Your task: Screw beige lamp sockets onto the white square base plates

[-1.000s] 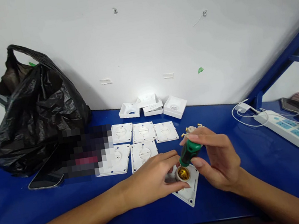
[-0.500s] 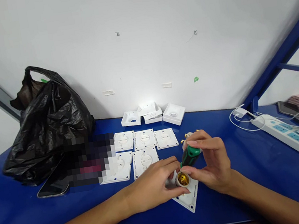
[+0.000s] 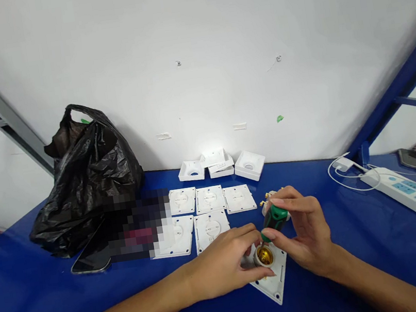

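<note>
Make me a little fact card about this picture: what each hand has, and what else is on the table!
Left hand: thumb and fingers around a round socket, gold-coloured inside
Under the socket: a white plate
Right hand: holding a green-and-black screwdriver, tilted, pointing down at the socket
Other white plates: five, in two rows
By the wall: shallow white boxes
Far left: black plastic bag
Far right: power strip
Table: blue

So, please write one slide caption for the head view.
Right hand holds a green screwdriver at a gold-lined socket that the left hand grips on a white plate.
</note>
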The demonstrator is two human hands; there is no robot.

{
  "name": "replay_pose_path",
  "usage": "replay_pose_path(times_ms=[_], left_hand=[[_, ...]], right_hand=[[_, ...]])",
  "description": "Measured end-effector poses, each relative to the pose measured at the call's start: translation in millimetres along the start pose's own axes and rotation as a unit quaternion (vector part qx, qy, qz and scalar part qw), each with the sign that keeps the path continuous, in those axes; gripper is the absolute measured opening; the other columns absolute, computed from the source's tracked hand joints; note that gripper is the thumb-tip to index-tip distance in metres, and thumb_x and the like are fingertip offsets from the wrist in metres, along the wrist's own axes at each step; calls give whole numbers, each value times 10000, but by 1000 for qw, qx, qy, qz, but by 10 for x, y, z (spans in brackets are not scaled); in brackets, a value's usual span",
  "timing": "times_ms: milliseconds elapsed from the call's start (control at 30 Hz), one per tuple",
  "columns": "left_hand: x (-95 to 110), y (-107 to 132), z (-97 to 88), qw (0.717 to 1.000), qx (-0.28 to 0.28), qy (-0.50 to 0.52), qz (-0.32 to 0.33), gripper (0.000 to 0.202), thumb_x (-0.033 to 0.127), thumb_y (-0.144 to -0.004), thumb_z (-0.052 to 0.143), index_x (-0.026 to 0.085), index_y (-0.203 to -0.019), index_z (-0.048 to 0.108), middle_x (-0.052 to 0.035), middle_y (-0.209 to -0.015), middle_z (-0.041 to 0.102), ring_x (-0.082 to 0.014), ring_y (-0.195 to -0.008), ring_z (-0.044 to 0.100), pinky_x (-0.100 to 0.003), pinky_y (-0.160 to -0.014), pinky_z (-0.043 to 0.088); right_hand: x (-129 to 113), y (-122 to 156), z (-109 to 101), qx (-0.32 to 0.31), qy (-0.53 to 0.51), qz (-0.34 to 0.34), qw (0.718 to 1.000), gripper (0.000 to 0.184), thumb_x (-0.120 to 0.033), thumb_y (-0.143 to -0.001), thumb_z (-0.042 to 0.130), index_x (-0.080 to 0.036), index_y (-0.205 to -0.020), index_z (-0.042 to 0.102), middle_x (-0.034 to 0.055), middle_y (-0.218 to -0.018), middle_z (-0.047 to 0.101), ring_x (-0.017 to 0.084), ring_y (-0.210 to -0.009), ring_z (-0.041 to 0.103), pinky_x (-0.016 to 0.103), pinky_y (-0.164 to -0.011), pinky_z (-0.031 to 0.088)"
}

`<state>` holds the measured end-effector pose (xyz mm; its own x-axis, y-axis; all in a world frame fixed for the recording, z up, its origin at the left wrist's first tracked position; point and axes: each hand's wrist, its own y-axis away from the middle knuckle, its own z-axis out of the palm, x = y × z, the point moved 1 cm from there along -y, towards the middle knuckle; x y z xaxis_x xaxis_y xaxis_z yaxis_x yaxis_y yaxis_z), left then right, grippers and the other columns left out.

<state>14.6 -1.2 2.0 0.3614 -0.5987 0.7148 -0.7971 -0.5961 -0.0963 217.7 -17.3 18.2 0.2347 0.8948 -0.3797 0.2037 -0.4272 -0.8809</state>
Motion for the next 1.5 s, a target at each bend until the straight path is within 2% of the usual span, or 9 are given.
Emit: replay_pose_path(times_ms=[233, 533, 700, 900, 1033, 1133, 1300, 1367, 1500], left_hand=[[17, -10, 1, 1000, -3, 24, 18, 380, 382, -907, 889, 240, -1167, 650, -39, -1125, 700, -259, -1014, 681, -367, -935, 524], [43, 16, 28, 1000, 10, 4, 16, 344, 372, -935, 864, 228, -1176, 665, -42, -1128, 711, -260, -1032, 688, -357, -919, 520], [80, 36, 39, 1000, 19, -20, -6, 318, 384, -932, 871, 205, -1085, 657, -40, -1074, 697, -253, -979, 676, -356, -880, 512], [71, 20, 18, 999, 14, -10, 32, 355, 342, -941, 865, 227, -1176, 625, -48, -1153, 704, -266, -1040, 687, -353, -903, 514], [49, 27, 28, 999, 17, -28, 21, 294, 374, -956, 843, 218, -1088, 631, -37, -1066, 697, -244, -943, 680, -347, -855, 515], [41, 36, 39, 999, 18, -26, 17, 282, 397, -972, 813, 224, -1108, 637, -41, -1095, 698, -243, -952, 684, -351, -848, 522], [38, 34, 40, 999, 27, -31, 30, 287, 381, -957, 835, 225, -1108, 647, -39, -1063, 709, -252, -944, 697, -357, -852, 539], [42, 37, 42, 998, 28, -35, 34, 293, 378, -960, 834, 227, -1127, 647, -45, -1093, 717, -268, -993, 704, -368, -881, 545], [60, 52, 42, 997, 33, -59, 36, 319, 362, -968, 829, 226, -1185, 640, -47, -1137, 718, -272, -1036, 707, -380, -928, 544]], right_hand=[[-42, -30, -51, -46, 4, 7, 999, 497, -116, -999, 612, -232, -1482, 583, 117, -1156, 750, 287, -1070, 747, 459, -822, 657], [-17, -7, -33, -12, -5, 24, 1000, 530, -74, -958, 676, -266, -1445, 594, 56, -1013, 709, 238, -938, 671, 401, -753, 609], [-42, -31, -59, -2, -4, 11, 1000, 582, -47, -909, 739, -280, -1424, 602, 26, -964, 701, 216, -859, 661, 363, -680, 580], [-110, -41, -53, -59, -50, 34, 996, 593, -1, -950, 646, -250, -1480, 547, 93, -1240, 701, 262, -1143, 711, 474, -926, 606], [-91, -45, -10, -11, -44, 46, 998, 571, 28, -911, 705, -281, -1379, 592, 29, -1056, 685, 216, -979, 692, 407, -819, 589], [-53, -49, -26, 22, -35, 51, 998, 543, 12, -899, 740, -305, -1319, 607, 0, -986, 657, 197, -901, 662, 390, -796, 580], [-42, -35, -66, -52, -49, 77, 994, 523, -58, -986, 651, -297, -1440, 550, 80, -1195, 689, 259, -1125, 704, 483, -942, 595], [-42, -19, -52, -64, -51, 81, 993, 553, -49, -990, 631, -304, -1470, 528, 83, -1209, 687, 260, -1129, 707, 495, -958, 596], [-12, -10, -18, 1, -55, 59, 997, 534, -54, -964, 661, -310, -1423, 565, 58, -1142, 675, 235, -1031, 688, 431, -869, 598]])
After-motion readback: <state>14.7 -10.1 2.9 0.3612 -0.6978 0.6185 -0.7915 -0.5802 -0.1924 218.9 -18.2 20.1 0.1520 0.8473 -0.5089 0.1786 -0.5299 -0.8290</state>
